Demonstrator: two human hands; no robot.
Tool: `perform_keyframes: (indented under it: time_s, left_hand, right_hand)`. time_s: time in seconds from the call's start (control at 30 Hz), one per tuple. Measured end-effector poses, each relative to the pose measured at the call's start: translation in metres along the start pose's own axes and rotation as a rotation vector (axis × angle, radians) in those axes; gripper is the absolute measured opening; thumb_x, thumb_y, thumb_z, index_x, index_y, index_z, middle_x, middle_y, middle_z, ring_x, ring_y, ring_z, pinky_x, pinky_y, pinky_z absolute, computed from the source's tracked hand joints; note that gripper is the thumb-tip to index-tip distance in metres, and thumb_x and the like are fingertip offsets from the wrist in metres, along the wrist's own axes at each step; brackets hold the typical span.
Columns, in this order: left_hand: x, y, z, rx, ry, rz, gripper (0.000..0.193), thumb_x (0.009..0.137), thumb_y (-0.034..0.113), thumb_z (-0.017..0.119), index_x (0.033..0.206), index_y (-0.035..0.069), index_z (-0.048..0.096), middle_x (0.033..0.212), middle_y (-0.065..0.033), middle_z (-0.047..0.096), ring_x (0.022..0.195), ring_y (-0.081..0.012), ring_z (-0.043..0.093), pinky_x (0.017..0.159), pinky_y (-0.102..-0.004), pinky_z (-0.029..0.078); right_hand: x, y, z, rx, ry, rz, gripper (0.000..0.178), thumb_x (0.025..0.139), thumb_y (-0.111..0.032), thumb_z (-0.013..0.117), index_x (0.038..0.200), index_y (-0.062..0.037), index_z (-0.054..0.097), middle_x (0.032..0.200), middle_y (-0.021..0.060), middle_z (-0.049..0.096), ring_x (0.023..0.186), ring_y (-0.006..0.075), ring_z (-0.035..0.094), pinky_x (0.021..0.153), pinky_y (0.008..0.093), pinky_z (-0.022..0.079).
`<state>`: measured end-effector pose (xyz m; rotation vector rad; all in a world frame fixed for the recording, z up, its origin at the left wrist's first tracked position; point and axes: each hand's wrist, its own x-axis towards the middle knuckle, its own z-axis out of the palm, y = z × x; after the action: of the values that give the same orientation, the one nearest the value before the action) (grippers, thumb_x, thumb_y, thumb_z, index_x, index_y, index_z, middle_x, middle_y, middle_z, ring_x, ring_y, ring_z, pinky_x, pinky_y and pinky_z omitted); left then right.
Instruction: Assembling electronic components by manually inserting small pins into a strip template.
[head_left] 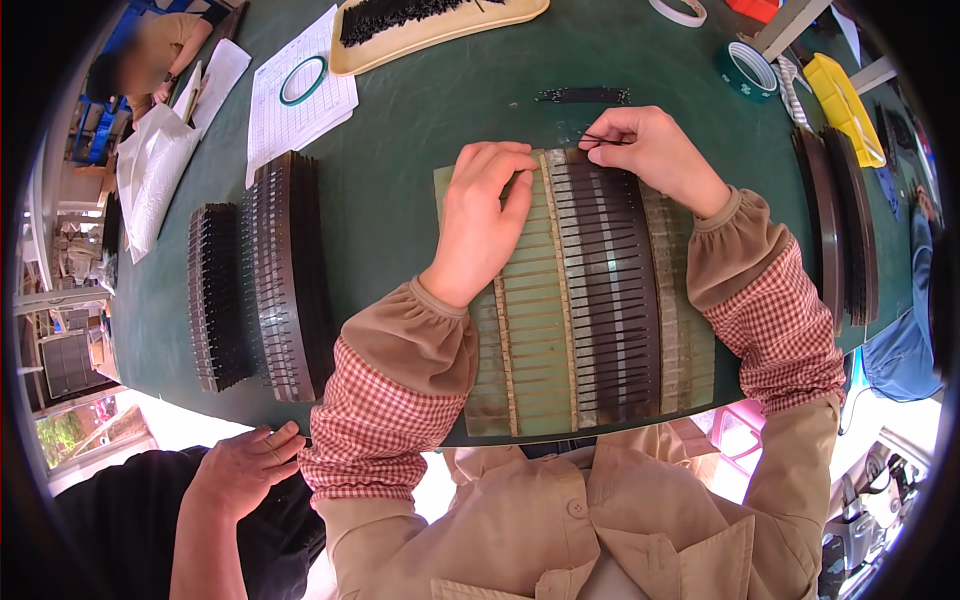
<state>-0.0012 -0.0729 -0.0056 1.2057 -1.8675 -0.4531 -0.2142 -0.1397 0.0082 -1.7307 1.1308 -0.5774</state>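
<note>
A green board [530, 330] with slotted strips lies flat on the table in front of me. A dark strip [625, 330] with a row of thin black leads across it is set on its right half. My left hand [485, 205] rests on the board's far left part, its fingers bent and its thumb apart from them. Over the dark strip's far end, my right hand [655, 155] pinches a thin black lead [600, 140] between thumb and forefinger. Beyond the board lies a small bunch of similar black leads [585, 95].
Stacks of dark strips [285, 290] stand left of the board, and more strips [850, 230] at right. A cream tray [440, 32] of black pieces, papers [300, 100] and a green tape roll [747, 72] lie farther off. Another person's hand [245, 465] is at the near left edge.
</note>
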Motion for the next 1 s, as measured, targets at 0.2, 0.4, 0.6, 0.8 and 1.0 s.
perform_keyframes:
  time_s: [0.2,0.4,0.6,0.8,1.0]
  left_hand:
    - [0.001,0.001,0.002,0.011,-0.004,0.033,0.014,0.079,-0.002,0.058,0.092,0.0,0.062,0.103,-0.0122,0.063,0.099,-0.0303,0.054,0.082,-0.0377,0.046]
    - [-0.004,0.002,0.01,0.37,-0.132,0.248,0.039,0.071,-0.008,0.055,0.108,0.004,0.063,0.125,-0.0111,0.055,0.109,-0.0321,0.048,0.093,-0.04,0.042]
    - [-0.005,0.0,0.003,0.352,-0.125,0.25,0.041,0.07,-0.005,0.055,0.11,0.002,0.062,0.125,-0.0165,0.054,0.112,-0.0344,0.047,0.097,-0.044,0.039]
    - [-0.024,0.028,-0.025,-0.011,0.095,0.013,0.038,0.084,-0.003,0.054,0.121,0.004,0.055,0.124,-0.0143,0.055,0.112,-0.0296,0.051,0.094,-0.0346,0.042]
    - [-0.122,0.076,-0.075,-0.088,0.295,-0.192,0.033,0.083,-0.007,0.054,0.115,-0.002,0.055,0.112,-0.0149,0.059,0.106,-0.0265,0.054,0.093,-0.0333,0.041]
  right_hand:
    - [-0.002,-0.003,0.005,-0.063,0.036,-0.042,0.011,0.081,0.0,0.064,0.092,0.0039,0.064,0.079,0.0031,0.065,0.072,0.0068,0.057,0.07,0.0216,0.048]
    - [-0.005,-0.01,0.009,-0.278,0.089,-0.101,0.015,0.08,-0.008,0.068,0.086,0.0047,0.062,0.076,0.0032,0.064,0.07,0.0085,0.056,0.065,0.0261,0.047]
    - [-0.004,0.013,-0.024,-0.04,0.109,-0.083,0.017,0.079,-0.016,0.069,0.087,-0.0021,0.064,0.078,-0.0006,0.061,0.073,0.0086,0.054,0.064,0.0259,0.044]
    - [0.021,0.011,-0.037,-0.147,0.18,-0.159,0.014,0.086,-0.014,0.062,0.094,-0.0021,0.063,0.077,-0.0057,0.058,0.066,0.0025,0.046,0.057,0.0185,0.036]
    - [0.038,0.019,-0.002,-0.499,0.204,-0.403,0.017,0.077,0.001,0.06,0.093,-0.0031,0.061,0.087,0.0064,0.059,0.087,0.0245,0.055,0.077,0.0353,0.046]
